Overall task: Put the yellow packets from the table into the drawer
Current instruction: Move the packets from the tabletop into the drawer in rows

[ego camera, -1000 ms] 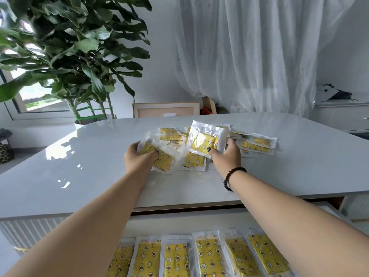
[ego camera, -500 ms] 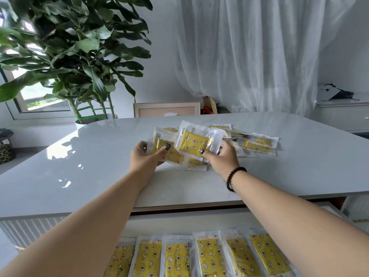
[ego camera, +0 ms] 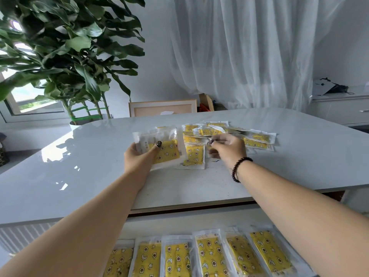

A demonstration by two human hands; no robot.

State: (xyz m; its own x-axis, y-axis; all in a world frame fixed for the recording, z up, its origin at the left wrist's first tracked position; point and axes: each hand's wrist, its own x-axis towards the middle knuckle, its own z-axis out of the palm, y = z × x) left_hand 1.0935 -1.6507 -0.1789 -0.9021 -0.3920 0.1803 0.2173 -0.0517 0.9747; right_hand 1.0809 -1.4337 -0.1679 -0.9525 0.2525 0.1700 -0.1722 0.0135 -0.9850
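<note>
We're gripping packets (ego camera: pixel 163 150) in left hand (ego camera: pixel 139 158); right hand (ego camera: pixel 227 146) loosely reaching pile (ego camera: pixel 229 134), slick stack risks slipping.

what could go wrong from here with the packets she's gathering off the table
1. The left hand grips a loose stack of slick packets by one corner under the thumb; they may fan out or slip.
2. The right hand reaches into the overlapping pile, so a grab could drag neighbours across the glossy table.
3. The drawer already holds a tidy row; dropped packets could disturb it.
</note>
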